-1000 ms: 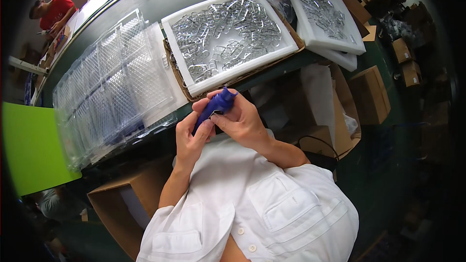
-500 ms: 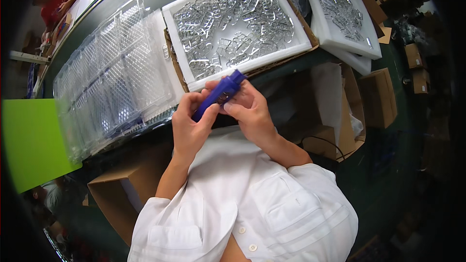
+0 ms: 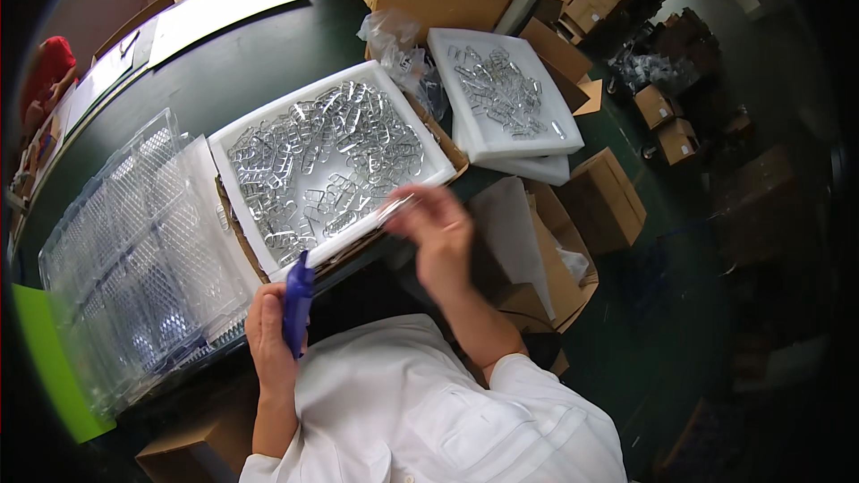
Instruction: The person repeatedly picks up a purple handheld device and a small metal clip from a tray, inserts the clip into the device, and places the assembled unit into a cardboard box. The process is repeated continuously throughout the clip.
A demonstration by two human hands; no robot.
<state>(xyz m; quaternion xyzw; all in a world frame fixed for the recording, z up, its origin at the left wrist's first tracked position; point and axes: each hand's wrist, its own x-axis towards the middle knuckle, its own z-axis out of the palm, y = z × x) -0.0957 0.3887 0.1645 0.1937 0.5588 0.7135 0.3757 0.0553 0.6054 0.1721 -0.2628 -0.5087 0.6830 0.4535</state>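
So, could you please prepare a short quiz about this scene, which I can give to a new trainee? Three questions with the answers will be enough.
1. Multiple choice: which hand holds the blue object? A) left only B) right only C) both
2. True or false: the white tray nearest the right hand contains only one metal clip.
3. Fill the gap: the panel at the far left is bright ____.

Key:
1. A. The left hand grips it; the right hand is well apart from it.
2. False. Many loose metal clips lie in that tray.
3. Green.
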